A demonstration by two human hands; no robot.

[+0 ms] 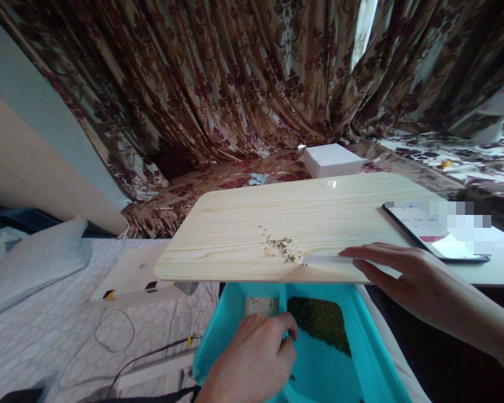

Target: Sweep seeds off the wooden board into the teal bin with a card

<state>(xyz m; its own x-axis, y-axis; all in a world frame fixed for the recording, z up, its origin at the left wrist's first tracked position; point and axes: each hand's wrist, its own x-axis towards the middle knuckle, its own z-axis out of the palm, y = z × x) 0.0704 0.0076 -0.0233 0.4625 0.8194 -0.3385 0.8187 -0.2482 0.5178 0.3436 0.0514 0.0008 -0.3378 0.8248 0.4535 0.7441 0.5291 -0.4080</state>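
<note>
A small scatter of mixed grains, green and pale, lies near the front edge of the light wooden board. My right hand pinches a thin whitish flat strip between thumb and fingers; the strip's far end reaches the right side of the grains. Below the board is a turquoise divided tray. White grains fill part of its left compartment, and green grains are heaped in the right one. Over the divider my left hand hovers with curled fingers; whatever they may hold is hidden.
A tablet or large phone lies on the board's right side. Behind the board are a white box, a small bluish cloth and long patterned curtains. At left, a pale box and dark cable rest on a quilted bed.
</note>
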